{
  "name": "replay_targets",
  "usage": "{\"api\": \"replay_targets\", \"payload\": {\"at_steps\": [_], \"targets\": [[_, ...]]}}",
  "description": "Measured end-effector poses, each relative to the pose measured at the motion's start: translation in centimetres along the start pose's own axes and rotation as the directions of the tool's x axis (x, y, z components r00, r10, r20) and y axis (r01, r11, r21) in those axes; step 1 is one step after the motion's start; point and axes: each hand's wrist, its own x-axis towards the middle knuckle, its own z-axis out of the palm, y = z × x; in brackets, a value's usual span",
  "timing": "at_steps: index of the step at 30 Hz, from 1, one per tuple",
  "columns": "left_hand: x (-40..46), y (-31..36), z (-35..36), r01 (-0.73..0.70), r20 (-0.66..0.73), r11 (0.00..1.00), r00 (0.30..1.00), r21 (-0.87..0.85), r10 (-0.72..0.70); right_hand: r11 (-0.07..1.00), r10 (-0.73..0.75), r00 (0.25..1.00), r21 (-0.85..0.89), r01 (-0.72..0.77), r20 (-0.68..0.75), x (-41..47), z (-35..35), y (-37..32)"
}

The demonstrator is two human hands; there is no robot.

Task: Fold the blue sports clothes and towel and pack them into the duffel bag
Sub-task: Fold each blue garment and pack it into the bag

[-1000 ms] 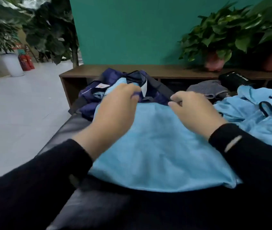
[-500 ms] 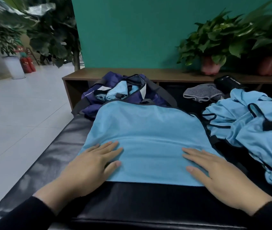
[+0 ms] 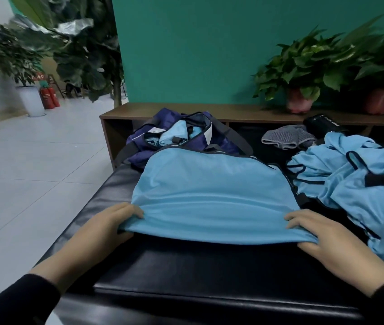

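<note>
A light blue garment lies folded flat on the black padded bench. My left hand grips its near left corner and my right hand grips its near right corner, lifting the front edge off the bench. Behind it sits the open navy duffel bag with light blue cloth inside. A crumpled pile of light blue sports clothes with dark trim lies to the right.
A grey striped cloth and a black object lie behind the pile. A low wooden shelf with potted plants runs along the green wall. Tiled floor lies to the left of the bench.
Both hands came from the garment's far edge to its near edge, lay flat on it, then curled round the near corners and raised the front edge.
</note>
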Motion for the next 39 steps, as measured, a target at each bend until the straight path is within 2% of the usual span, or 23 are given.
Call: {"api": "replay_targets", "payload": {"at_steps": [3, 7, 10, 12, 15, 17, 21, 26, 32, 34, 35, 36, 37, 38, 39], "targets": [[0.1, 0.2, -0.2, 0.007, -0.063, 0.999, 0.998, -0.036, -0.009, 1.000, 0.031, 0.997, 0.004, -0.031, -0.064, 0.1, -0.2, -0.6], [0.6, 1.8, -2.6, 0.081, -0.183, 0.987, 0.978, -0.138, -0.105, 0.981, 0.180, 0.970, 0.105, -0.165, -0.165, 0.8, -3.8, -2.3], [1.9, 5.0, -6.3, 0.071, -0.319, 0.955, 0.933, -0.287, -0.165, 0.964, 0.225, 0.943, 0.193, -0.180, -0.245, 1.6, -8.8, -3.9], [2.7, 7.0, -9.1, 0.045, -0.362, 0.918, 0.911, -0.393, -0.199, 0.938, 0.277, 0.915, 0.288, -0.191, -0.295, 2.1, -12.1, -4.9], [3.2, 9.0, -12.7, 0.093, -0.282, 0.849, 0.919, -0.520, -0.273, 0.811, 0.366, 0.884, 0.566, -0.149, -0.292, 2.0, -16.3, -6.5], [3.4, 10.4, -14.7, 0.088, -0.237, 0.792, 0.929, -0.604, -0.285, 0.719, 0.395, 0.877, 0.686, -0.109, -0.274, 1.7, -18.7, -7.7], [3.7, 13.4, -18.6, 0.035, -0.209, 0.669, 0.937, -0.742, -0.281, 0.663, 0.388, 0.871, 0.748, -0.037, -0.300, 1.0, -22.6, -9.8], [5.5, 12.9, -20.4, 0.146, -0.034, 0.569, 0.955, -0.809, -0.294, 0.639, 0.409, 0.883, 0.763, -0.097, -0.230, 1.6, -23.5, -9.9], [10.4, 8.8, -15.0, 0.300, 0.127, 0.482, 0.924, -0.823, -0.360, 0.645, 0.485, 0.864, 0.722, -0.249, -0.135, 7.0, -18.1, -5.8], [12.9, 6.2, -11.8, 0.360, 0.146, 0.531, 0.904, -0.767, -0.403, 0.651, 0.522, 0.846, 0.690, -0.316, -0.104, 9.7, -14.9, -4.2], [14.2, 4.8, -10.1, 0.382, 0.125, 0.582, 0.893, -0.718, -0.432, 0.701, 0.517, 0.848, 0.627, -0.339, -0.119, 11.3, -13.2, -3.1], [15.5, 3.2, -8.3, 0.386, 0.058, 0.657, 0.885, -0.648, -0.463, 0.782, 0.504, 0.852, 0.495, -0.380, -0.143, 12.7, -11.7, -2.2], [16.6, 2.1, -6.8, 0.384, -0.048, 0.741, 0.872, -0.551, -0.487, 0.866, 0.467, 0.872, 0.277, -0.416, -0.149, 14.1, -10.2, -1.7], [17.5, 1.1, -5.4, 0.385, -0.192, 0.821, 0.847, -0.422, -0.496, 0.906, 0.420, 0.896, 0.023, -0.422, -0.143, 15.0, -8.9, -1.6], [17.4, 1.0, -4.0, 0.384, -0.324, 0.865, 0.814, -0.322, -0.482, 0.921, 0.349, 0.926, -0.128, -0.367, -0.145, 15.3, -7.4, -1.9]]}}
